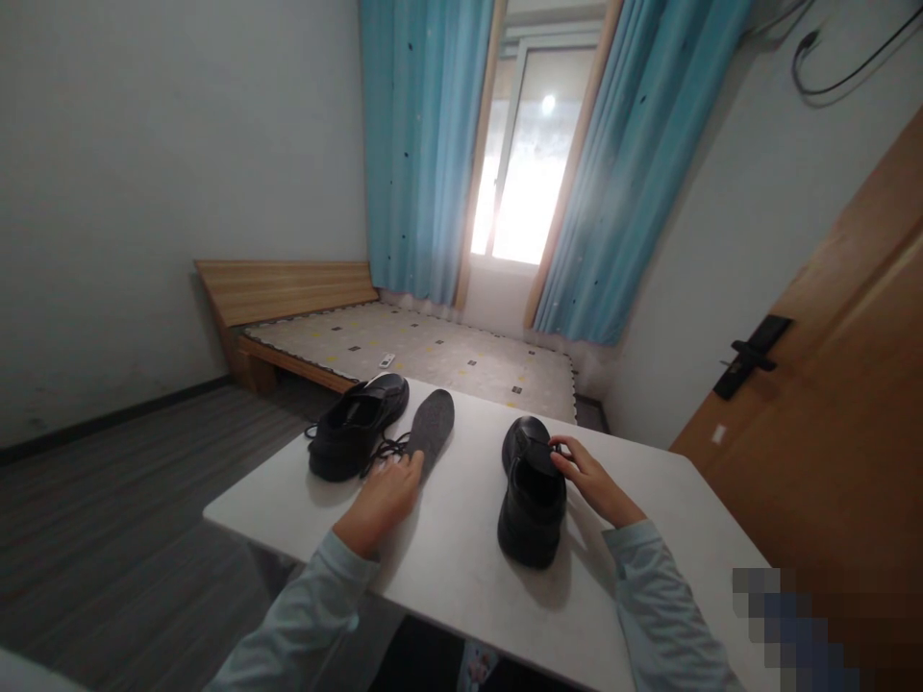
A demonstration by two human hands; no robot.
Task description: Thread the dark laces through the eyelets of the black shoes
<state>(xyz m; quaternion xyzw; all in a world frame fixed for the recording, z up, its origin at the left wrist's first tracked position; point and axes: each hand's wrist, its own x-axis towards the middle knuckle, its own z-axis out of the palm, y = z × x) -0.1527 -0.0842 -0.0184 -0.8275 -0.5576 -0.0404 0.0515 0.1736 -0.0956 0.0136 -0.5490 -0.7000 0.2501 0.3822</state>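
A dark grey insole (434, 423) lies on the white table (461, 577) with its broad end pointing away. My left hand (386, 495) is closed on the insole's near end, which its fingers partly hide. Just to the left sits a black lace-up shoe (338, 447), its loose laces reaching toward that hand. On the right stands a second black shoe (532, 524), opening upward and heel toward me. My right hand (591, 481) pinches this shoe at the tongue and laces, fingertips on its right side.
Beyond the table is a low bed (425, 346) with a wooden headboard (288, 288) and a small white object (387, 361) on its mattress. A wooden door (829, 404) with a black handle (754, 358) stands close on the right. Blue curtains (425, 144) flank the window.
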